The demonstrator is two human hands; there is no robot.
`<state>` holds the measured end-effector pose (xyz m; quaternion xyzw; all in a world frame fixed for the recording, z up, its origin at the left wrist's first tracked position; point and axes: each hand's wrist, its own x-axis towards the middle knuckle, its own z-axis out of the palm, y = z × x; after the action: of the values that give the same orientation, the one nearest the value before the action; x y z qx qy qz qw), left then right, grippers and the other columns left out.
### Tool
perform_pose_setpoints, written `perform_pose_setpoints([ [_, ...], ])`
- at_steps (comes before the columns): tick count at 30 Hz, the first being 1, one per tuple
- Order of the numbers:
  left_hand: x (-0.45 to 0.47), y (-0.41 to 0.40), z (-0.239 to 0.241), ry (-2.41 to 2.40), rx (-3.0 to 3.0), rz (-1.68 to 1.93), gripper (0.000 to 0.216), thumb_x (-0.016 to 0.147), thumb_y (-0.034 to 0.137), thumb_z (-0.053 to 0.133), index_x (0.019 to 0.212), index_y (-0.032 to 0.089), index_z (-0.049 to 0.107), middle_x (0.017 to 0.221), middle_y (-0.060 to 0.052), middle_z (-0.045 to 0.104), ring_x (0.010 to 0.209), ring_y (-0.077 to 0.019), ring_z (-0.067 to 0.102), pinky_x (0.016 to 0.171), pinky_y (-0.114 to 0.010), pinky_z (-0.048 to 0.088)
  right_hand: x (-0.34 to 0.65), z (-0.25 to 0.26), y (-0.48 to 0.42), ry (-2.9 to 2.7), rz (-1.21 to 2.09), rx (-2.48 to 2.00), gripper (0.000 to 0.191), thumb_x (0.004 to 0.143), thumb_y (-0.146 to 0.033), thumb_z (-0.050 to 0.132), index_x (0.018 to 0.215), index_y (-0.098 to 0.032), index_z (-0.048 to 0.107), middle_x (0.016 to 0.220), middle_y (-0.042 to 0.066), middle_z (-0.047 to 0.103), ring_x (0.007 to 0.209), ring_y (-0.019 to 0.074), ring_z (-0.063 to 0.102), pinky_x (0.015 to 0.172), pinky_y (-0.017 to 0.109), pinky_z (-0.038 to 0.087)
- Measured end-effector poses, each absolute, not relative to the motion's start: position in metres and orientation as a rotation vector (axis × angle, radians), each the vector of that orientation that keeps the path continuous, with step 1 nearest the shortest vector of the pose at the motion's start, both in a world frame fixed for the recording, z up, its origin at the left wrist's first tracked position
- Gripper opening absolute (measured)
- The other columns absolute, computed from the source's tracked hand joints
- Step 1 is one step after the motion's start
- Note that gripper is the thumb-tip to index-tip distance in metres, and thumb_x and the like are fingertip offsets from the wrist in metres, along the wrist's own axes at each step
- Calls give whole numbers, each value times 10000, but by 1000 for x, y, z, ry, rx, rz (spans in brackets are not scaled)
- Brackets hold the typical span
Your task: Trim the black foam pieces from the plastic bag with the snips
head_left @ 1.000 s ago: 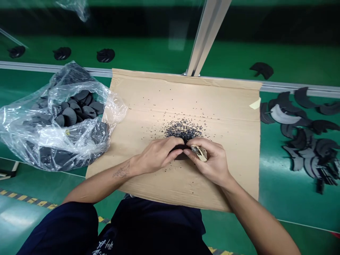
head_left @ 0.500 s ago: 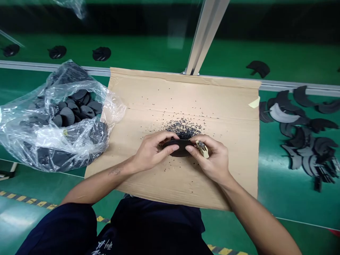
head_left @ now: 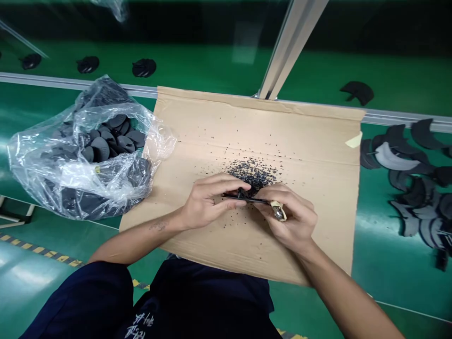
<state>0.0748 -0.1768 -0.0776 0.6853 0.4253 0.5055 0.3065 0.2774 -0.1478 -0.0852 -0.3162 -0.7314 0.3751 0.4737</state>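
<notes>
My left hand [head_left: 208, 200] is pinched narrow on a thin black part [head_left: 252, 199], thumb on the near side and fingers on the far side, so that it shows almost edge-on with a small dark stub rising from its far face. My right hand [head_left: 294, 214] is curled round a small cream-coloured tool [head_left: 278, 209] with a metallic piece in it, and the part's right end runs up to that tool (whether the metal bites into the edge there, I cannot tell, since my fingers cover the contact). I judge the step in hand to be trimming or scraping the part, because a dense heap of black scraps [head_left: 252, 172] lies just beyond my fingertips and thins out across the cardboard sheet [head_left: 197, 108] below. As I see it, the next move calls for a firm left pinch, a small turn of the part to present its edge, and short, controlled strokes from the right, with my left fingertips out of the tool's path. Farther out, a clear plastic bag [head_left: 81, 174] on my left holds many black discs [head_left: 101, 149] and overlaps the cardboard's edge, while curved pieces [head_left: 395, 155] lie piled on the green tabletop [head_left: 374, 263] to my right.
</notes>
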Motion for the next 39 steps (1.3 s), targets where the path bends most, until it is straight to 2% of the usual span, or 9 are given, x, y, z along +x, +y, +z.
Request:
perform_pose_setpoints([
  [6,71,-176,-76,1098,1906,1338,216,916,249,713,1123,191,732,981,-71,781,895,-156,724,806,-299,604,276,-89,-148,-1859,851,-724,192,834,-89,698,937,-251,690,847,42,744,753,193,701,702,370,571],
  [13,69,-177,-76,1108,1962,1334,197,916,259,713,1107,219,742,934,-53,780,861,-155,726,778,-300,606,276,-89,-148,-1876,853,-728,154,834,-140,718,934,-257,710,849,45,764,738,207,715,699,383,566],
  [16,66,-175,-73,1063,1909,1330,253,899,361,733,1110,223,748,914,-56,781,857,-164,723,780,-308,604,276,-86,-149,-1803,940,-755,105,842,-169,728,905,-250,706,819,44,755,717,202,703,691,381,567],
  [18,64,-174,-71,986,1780,1259,378,962,518,583,1126,222,751,964,-81,776,907,-175,719,802,-326,604,275,-82,-150,-1729,1059,-807,57,851,-234,746,878,-242,696,801,42,747,708,193,693,675,364,568],
  [20,63,-173,-70,910,1635,1167,483,1012,563,432,1116,225,761,1027,-99,765,961,-177,713,832,-335,601,275,-78,-150,-1677,1188,-846,107,860,-317,754,850,-234,687,793,40,741,705,181,686,661,338,568],
  [25,66,-173,-75,856,1486,1167,189,924,376,700,955,214,792,905,-71,762,824,-149,713,744,-276,595,276,-74,-147,-1686,1294,-846,213,850,-418,764,906,-221,707,868,54,750,785,180,698,724,322,576],
  [32,68,-178,-78,865,1550,1155,77,868,268,771,909,211,803,839,-53,762,751,-126,699,686,-240,575,278,-79,-145,-1783,1269,-727,186,857,-390,760,893,-214,715,846,63,738,750,181,684,705,330,557],
  [35,68,-178,-76,898,1571,1159,122,890,312,747,921,207,802,836,-57,760,750,-127,695,685,-239,568,276,-80,-147,-1793,1204,-748,153,849,-350,769,876,-214,705,814,58,729,727,185,678,675,333,557],
  [39,71,-176,-77,849,1557,1118,468,984,569,505,1151,210,754,1058,-110,753,978,-177,706,846,-307,580,275,-81,-147,-1772,993,-812,126,817,-257,791,862,-218,681,777,35,705,693,176,657,653,331,550],
])
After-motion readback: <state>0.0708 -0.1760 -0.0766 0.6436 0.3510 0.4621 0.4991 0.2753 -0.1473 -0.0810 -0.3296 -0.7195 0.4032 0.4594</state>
